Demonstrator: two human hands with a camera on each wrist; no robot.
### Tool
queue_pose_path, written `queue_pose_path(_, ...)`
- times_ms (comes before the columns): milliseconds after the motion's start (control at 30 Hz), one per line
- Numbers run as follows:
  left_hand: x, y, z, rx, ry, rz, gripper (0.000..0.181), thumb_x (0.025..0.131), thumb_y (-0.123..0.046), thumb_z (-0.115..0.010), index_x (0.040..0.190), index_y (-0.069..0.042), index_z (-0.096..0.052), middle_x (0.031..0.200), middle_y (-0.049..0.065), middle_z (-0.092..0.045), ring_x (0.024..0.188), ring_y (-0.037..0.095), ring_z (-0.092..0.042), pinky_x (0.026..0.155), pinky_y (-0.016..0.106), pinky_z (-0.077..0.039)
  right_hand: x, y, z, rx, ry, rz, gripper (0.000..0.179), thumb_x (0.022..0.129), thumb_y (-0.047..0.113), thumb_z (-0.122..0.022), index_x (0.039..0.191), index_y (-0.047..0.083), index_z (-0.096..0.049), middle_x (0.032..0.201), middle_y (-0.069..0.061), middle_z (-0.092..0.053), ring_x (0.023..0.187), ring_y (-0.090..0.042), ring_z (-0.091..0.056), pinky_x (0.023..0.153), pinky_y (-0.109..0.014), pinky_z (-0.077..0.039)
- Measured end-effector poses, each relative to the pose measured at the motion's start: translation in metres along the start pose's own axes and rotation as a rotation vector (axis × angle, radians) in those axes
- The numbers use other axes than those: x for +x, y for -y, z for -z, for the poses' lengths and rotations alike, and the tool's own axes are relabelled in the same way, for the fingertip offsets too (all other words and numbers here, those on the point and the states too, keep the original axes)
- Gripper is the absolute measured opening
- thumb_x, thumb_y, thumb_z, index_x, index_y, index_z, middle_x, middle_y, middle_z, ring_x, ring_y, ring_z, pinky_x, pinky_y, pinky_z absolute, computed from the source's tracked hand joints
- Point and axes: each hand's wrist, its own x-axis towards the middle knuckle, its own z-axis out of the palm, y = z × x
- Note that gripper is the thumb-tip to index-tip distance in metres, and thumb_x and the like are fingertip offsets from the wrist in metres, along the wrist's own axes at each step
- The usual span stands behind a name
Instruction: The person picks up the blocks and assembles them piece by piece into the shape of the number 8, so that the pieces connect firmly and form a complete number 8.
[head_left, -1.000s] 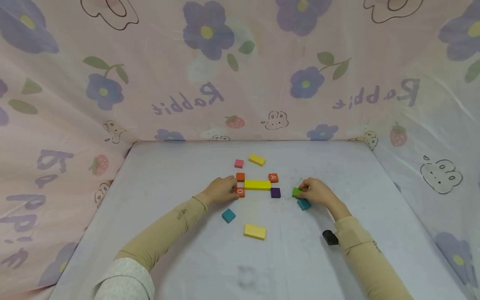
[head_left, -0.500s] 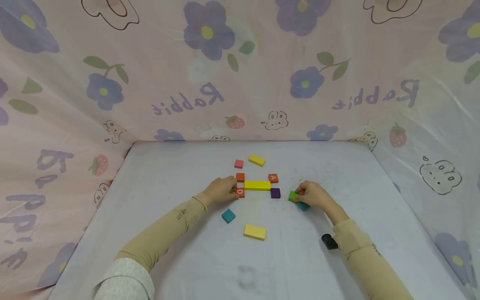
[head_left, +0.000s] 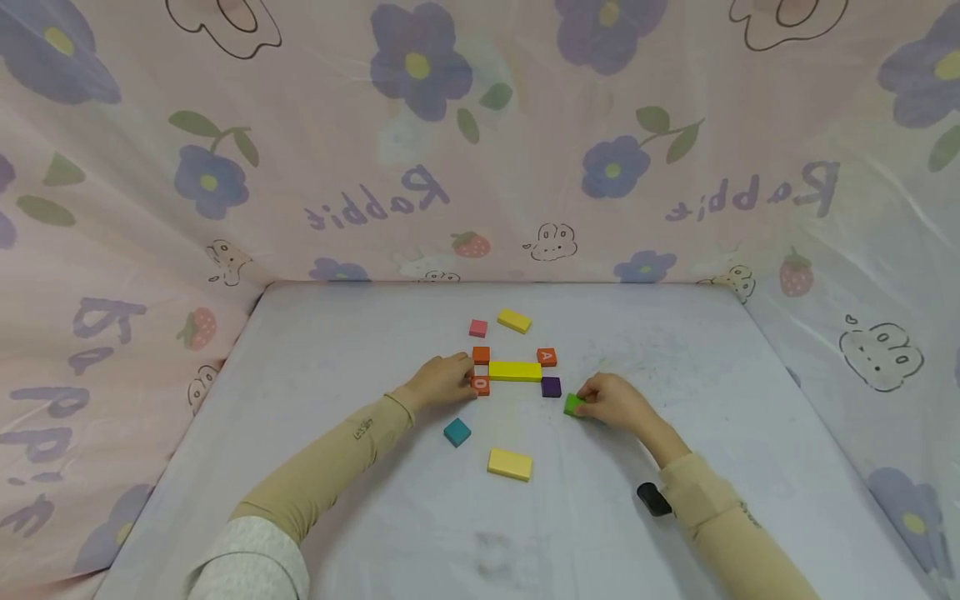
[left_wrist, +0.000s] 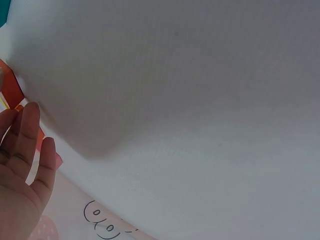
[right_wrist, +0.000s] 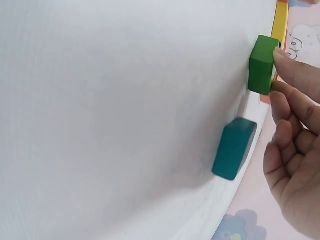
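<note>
Right hand (head_left: 617,407): thumb and finger pinch the green, apparently wooden rectangular block (head_left: 573,405), near the dark purple square block (head_left: 551,387), on its right and slightly closer in; from my screen I cannot tell whether it touches the white table (head_left: 390,525). Left hand (head_left: 441,381): fingers fairly straight, against the plain orange square block (head_left: 481,355) and orange O-lettered square block (head_left: 481,385). Risk, I judge: a low leftward overshoot could knock the purple one askew; a left-finger twitch could skew the orange pair.
</note>
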Motion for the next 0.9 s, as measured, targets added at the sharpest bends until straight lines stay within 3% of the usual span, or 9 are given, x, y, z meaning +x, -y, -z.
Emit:
queue_pose_path(200, -0.001, 0.001, 0.001, -0.012, -0.001, -0.023, 0.027, 0.082, -0.029, -0.07, 0.093, -0.008, -0.057, 0.085, 0.001, -0.057, 0.07, 0.013, -0.048, 0.065, 0.028, -0.043, -0.002, 0.008, -0.008, -0.036, -0.008, 0.03, 0.024, 0.076, 0.019, -0.075, 0.093, 0.003, -0.071, 0.081, -0.003, -0.065, 0.069, -0.012, -0.051, 0.061, -0.025, -0.043)
queue_pose_path(467, 0.0, 0.0, -0.001, 0.005, 0.02, 0.024, 0.027, 0.083, -0.032, -0.069, 0.097, -0.011, -0.058, 0.09, -0.001, -0.058, 0.074, 0.011, -0.049, 0.07, 0.027, -0.043, -0.001, 0.017, -0.016, -0.081, -0.051, 0.057, 0.023, 0.075, 0.021, -0.076, 0.09, 0.004, -0.072, 0.075, -0.001, -0.062, 0.066, -0.011, -0.048, 0.06, -0.025, -0.041)
queue_pose_path(667, -0.001, -0.001, 0.0, 0.011, 0.004, 0.011, 0.027, 0.083, -0.032, -0.069, 0.095, -0.012, -0.057, 0.088, -0.001, -0.057, 0.071, 0.011, -0.047, 0.067, 0.026, -0.043, 0.001, 0.024, -0.022, -0.084, -0.063, 0.027, 0.023, 0.076, 0.023, -0.076, 0.091, 0.005, -0.072, 0.073, 0.0, -0.061, 0.064, -0.011, -0.047, 0.058, -0.024, -0.038)
queue_pose_path(900, -0.002, -0.002, 0.001, 0.01, 0.007, 0.006, 0.029, 0.083, -0.032, -0.069, 0.098, -0.01, -0.058, 0.09, 0.0, -0.058, 0.073, 0.011, -0.048, 0.069, 0.028, -0.044, 0.001, 0.034, -0.025, -0.093, -0.095, -0.014, 0.024, 0.076, 0.024, -0.076, 0.09, 0.005, -0.072, 0.077, -0.003, -0.064, 0.066, -0.012, -0.051, 0.061, -0.026, -0.043)
